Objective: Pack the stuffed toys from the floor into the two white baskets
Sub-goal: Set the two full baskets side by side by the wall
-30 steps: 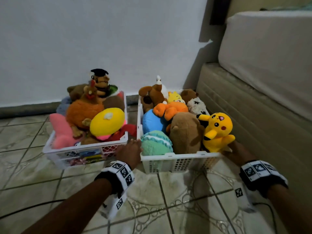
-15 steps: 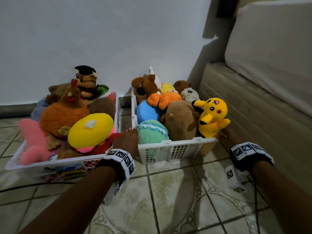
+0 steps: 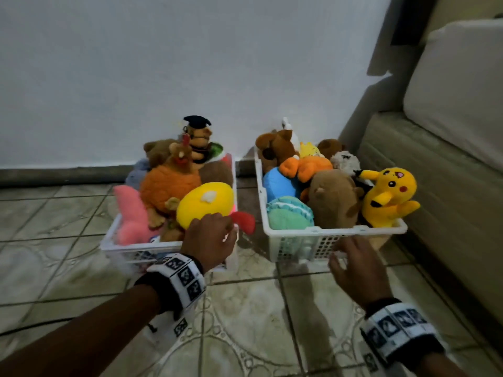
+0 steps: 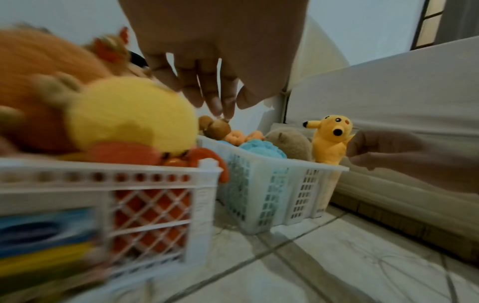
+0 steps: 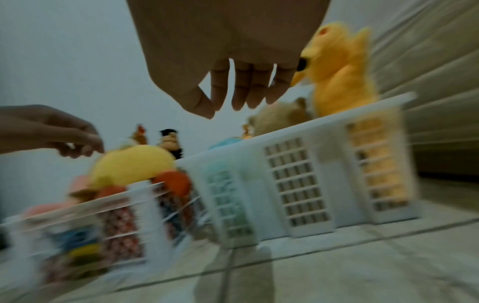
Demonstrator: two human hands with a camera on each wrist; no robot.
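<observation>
Two white baskets stand side by side on the tiled floor, both heaped with stuffed toys. The left basket [image 3: 109, 244] holds a round yellow plush [image 3: 204, 205], an orange chicken [image 3: 168, 186] and a pink toy [image 3: 130, 213]. In the right basket [image 3: 334, 231] sit a yellow Pikachu [image 3: 389, 197], a brown plush [image 3: 334, 200] and a teal one [image 3: 288, 213]. My left hand [image 3: 215, 232] hovers over the left basket's near right corner, fingers hanging loose [image 4: 207, 96] and empty. My right hand [image 3: 345, 257] floats just in front of the right basket with relaxed fingers [image 5: 243, 92], holding nothing.
A beige sofa [image 3: 435, 172] runs along the right, close beside the right basket. A white wall [image 3: 190, 77] stands right behind both baskets. A black cable [image 3: 40, 325] lies on the floor tiles [image 3: 258, 322] at the lower left.
Both hands have let go of the right basket's sides. The left hand moved over to the left basket's corner; the right hand drew back in front of the right basket.
</observation>
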